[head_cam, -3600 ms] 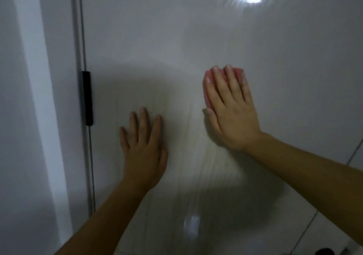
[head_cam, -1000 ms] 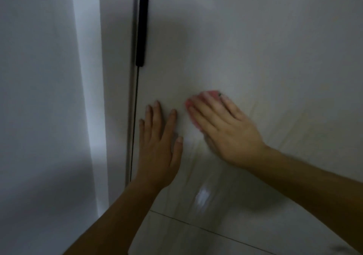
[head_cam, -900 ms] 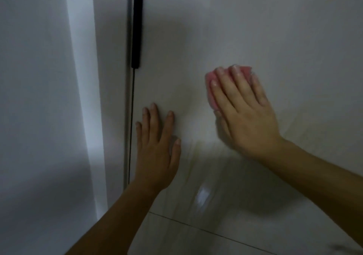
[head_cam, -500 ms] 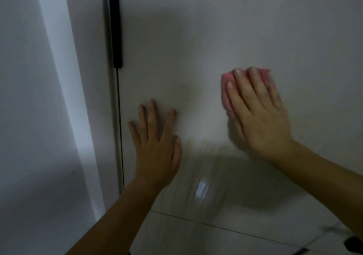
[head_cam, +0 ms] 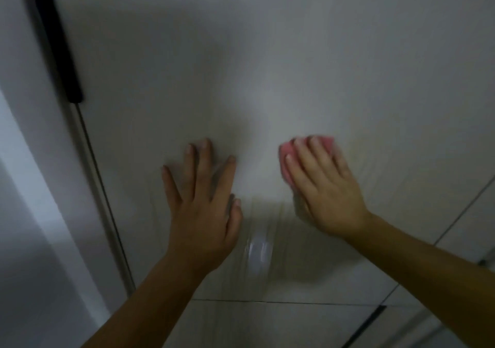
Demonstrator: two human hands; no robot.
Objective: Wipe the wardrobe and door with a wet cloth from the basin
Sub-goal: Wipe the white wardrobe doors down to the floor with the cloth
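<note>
Pink cloth (head_cam: 286,150), bunched small, is pressed against the glossy pale wardrobe panel (head_cam: 241,66) under the flat, straight-fingered right hand (head_cam: 326,187); the left hand (head_cam: 203,208) rests flat nearby, holding nothing.

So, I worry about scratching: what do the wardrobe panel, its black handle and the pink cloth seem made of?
The wardrobe panel: pale, smooth, glossy, likely laminate or lacquered board; it mirrors a light spot. The black handle: matte dark strip, metal or plastic, unclear. The pink cloth: soft fabric, weave too blurred to tell, flattened under the right hand.
</note>
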